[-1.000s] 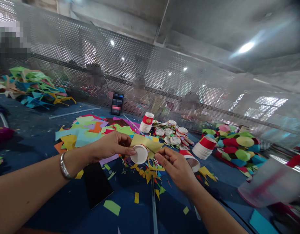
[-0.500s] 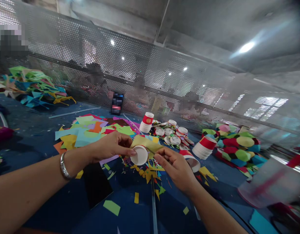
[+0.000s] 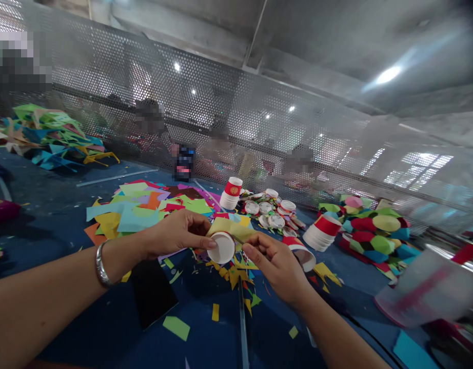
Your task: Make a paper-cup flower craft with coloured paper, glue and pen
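My left hand [image 3: 186, 230] pinches a round white paper cup bottom [image 3: 222, 248] together with a sheet of yellow paper [image 3: 227, 225] behind it. The disc faces me, its raised rim showing. Close by on the right, my right hand [image 3: 273, 259] is closed around scissors [image 3: 239, 240]. Only a thin dark blade shows, pointing left at the yellow paper near the disc's edge; the handles are hidden by my fingers. Beneath both hands lie yellow paper scraps [image 3: 234, 277].
Coloured paper sheets [image 3: 134, 215] spread behind my left hand. Red-and-white cup stacks [image 3: 232, 193] stand near a heap of cut discs [image 3: 264, 208]. Paper shapes [image 3: 375, 230] and a translucent cup [image 3: 429, 287] are on the right. A phone [image 3: 183, 163] leans against the perforated panel [image 3: 221, 102].
My left hand has shifted the disc and yellow paper slightly to the right and down. The right hand stays almost in place.
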The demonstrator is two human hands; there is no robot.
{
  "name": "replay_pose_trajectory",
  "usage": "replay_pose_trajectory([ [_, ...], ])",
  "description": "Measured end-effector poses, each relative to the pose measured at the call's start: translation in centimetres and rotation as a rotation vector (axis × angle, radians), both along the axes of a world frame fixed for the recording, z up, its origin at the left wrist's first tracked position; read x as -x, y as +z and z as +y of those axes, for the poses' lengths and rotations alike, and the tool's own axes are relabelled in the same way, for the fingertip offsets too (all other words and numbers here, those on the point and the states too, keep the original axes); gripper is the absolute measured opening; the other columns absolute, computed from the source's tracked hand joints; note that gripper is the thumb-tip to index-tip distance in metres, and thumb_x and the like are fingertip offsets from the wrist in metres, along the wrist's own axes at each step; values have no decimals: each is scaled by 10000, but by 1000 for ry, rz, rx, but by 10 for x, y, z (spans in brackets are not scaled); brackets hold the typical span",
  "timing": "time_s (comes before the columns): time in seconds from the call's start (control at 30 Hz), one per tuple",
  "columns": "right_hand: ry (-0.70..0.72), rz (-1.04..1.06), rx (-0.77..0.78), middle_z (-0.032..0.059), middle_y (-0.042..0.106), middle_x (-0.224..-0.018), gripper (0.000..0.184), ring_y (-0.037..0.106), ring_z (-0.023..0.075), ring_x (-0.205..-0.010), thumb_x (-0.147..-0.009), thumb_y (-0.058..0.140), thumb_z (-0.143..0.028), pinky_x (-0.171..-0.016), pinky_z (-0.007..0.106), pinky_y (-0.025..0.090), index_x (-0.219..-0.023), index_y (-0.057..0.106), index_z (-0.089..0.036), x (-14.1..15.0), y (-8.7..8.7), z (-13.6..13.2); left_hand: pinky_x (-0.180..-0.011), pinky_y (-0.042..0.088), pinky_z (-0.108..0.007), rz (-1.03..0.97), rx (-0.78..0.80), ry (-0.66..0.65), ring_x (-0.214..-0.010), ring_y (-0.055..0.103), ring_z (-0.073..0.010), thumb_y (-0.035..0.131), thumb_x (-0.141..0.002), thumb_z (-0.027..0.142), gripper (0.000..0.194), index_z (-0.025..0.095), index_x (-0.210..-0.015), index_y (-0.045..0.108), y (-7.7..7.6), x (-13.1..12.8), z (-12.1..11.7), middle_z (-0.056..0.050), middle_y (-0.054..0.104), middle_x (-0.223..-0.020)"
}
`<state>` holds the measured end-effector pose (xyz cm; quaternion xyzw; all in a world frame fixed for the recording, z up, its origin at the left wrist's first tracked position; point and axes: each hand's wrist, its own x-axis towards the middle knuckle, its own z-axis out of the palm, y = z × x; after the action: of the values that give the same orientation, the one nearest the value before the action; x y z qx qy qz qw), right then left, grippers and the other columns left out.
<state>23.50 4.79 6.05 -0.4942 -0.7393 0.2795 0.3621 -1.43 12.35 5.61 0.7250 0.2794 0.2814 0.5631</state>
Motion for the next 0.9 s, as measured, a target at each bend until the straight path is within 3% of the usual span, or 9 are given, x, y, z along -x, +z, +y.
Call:
replay_pose_trajectory([
  [0.23, -3, -12, -16, -32, 477, -721, 272, 423, 139, -645, -985, 540, -450, -608, 285, 341, -855, 562, -213, -1, 1, -3, -695, 407, -250, -33, 62, -19, -707, 564, -117, 829, -726, 372, 266, 174, -755, 653, 0, 1, -1, 29, 642, -733],
  [0.9, -3, -16, -19, -19, 510, -744, 294, 447, 148, -666, -992, 534, -481, -626, 301, 356, -860, 563, -219, -2, 1, -1, -718, 433, -274, -45, 26, 29, -753, 585, -139, 814, -745, 405, 278, 177, -870, 715, -2, 2, 1, 4, 669, -796],
])
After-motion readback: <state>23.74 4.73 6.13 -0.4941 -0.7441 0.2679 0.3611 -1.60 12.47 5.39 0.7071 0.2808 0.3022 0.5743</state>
